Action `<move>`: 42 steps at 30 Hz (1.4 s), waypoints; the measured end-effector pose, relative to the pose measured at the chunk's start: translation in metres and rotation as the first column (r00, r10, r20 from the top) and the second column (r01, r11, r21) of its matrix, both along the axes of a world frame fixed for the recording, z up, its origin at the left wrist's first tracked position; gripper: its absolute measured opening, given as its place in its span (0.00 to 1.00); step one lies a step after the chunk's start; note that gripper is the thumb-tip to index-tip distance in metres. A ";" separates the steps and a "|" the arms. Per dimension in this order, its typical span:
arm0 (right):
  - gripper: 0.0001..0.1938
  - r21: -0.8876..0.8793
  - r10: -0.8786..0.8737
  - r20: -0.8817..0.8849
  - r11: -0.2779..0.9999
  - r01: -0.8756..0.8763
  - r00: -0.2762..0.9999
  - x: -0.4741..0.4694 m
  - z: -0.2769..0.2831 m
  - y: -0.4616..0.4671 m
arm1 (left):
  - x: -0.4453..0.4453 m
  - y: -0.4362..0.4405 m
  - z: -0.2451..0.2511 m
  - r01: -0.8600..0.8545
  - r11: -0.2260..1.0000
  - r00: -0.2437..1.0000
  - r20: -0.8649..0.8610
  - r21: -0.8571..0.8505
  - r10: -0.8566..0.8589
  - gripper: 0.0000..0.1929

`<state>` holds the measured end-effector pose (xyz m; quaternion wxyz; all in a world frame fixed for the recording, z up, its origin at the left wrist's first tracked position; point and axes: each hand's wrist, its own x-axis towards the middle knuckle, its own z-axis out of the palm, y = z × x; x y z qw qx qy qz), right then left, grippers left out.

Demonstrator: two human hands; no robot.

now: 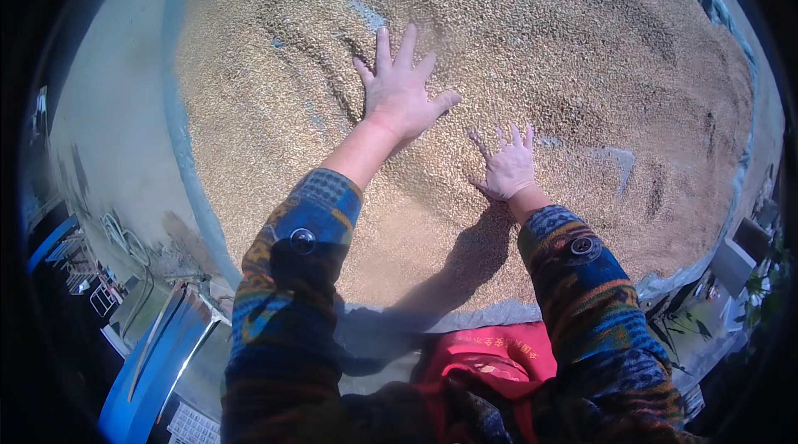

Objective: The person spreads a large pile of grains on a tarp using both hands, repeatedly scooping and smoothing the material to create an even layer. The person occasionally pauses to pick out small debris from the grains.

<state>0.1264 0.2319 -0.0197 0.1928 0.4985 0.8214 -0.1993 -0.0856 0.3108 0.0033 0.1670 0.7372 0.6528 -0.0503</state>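
Observation:
A broad layer of pale golden grain (598, 45) covers a bluish plastic sheet (187, 160), whose rim shows around it. My left hand (399, 91) lies palm down on the grain with fingers spread, holding nothing visible. Lower and to its right, my right hand (510, 163) rests on the grain, also palm down with fingers apart. Some of its fingertips look partly covered by kernels. Bits of the sheet show through the thin spots near both hands. What lies under the palms is hidden.
Pale concrete ground (100, 101) surrounds the sheet. At the lower left are a blue panel (153, 369) with a thin stick (153, 344) on it and a coiled hose (124, 238). A grey box-like object (739, 266) and plants stand at the right. A red apron (486, 357) bears writing.

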 end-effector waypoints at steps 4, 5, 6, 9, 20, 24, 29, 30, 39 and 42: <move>0.34 -0.066 0.085 0.176 0.995 -0.075 0.981 -0.003 0.000 0.002 | 0.007 -0.057 0.020 0.133 0.977 0.989 0.079 -0.166 -0.121 0.38; 0.33 -0.097 0.102 0.223 0.992 -0.083 0.969 -0.003 0.001 0.002 | -0.002 -0.064 0.024 0.210 0.947 0.978 0.047 -0.242 -0.205 0.37; 0.30 -0.211 0.109 0.273 0.976 -0.051 0.956 -0.005 0.001 0.006 | -0.012 -0.068 0.028 0.280 0.892 0.957 0.025 -0.356 -0.290 0.36; 0.29 -0.174 0.126 0.302 0.982 -0.076 0.945 -0.007 0.002 0.005 | -0.054 -0.061 0.028 0.096 0.885 0.951 -0.221 -0.455 -0.217 0.33; 0.27 -0.055 0.105 0.339 0.994 -0.092 0.935 -0.007 -0.005 -0.001 | -0.094 -0.139 -0.010 -0.246 0.969 0.969 0.018 0.038 0.245 0.42; 0.26 -0.009 0.082 0.326 0.996 -0.083 0.942 -0.008 -0.006 -0.004 | -0.033 -0.192 0.006 -0.159 0.986 0.982 0.095 -0.048 0.163 0.43; 0.26 0.034 0.073 0.352 0.995 -0.091 0.933 -0.009 -0.008 -0.007 | 0.015 -0.227 -0.006 0.013 0.997 0.980 0.199 -0.080 0.003 0.36; 0.27 0.040 0.068 0.340 0.995 -0.086 0.938 -0.008 -0.009 -0.007 | 0.018 -0.229 -0.012 0.018 0.990 0.975 0.218 0.137 -0.048 0.26; 0.24 0.016 0.073 0.363 0.996 -0.085 0.929 -0.010 -0.007 -0.006 | 0.060 -0.197 -0.014 -0.367 0.494 -0.344 0.609 -0.788 0.715 0.06; 0.22 0.019 0.083 0.368 0.995 -0.097 0.926 -0.011 -0.006 -0.006 | 0.030 -0.195 0.010 0.077 0.487 -0.761 0.265 -0.870 0.592 0.14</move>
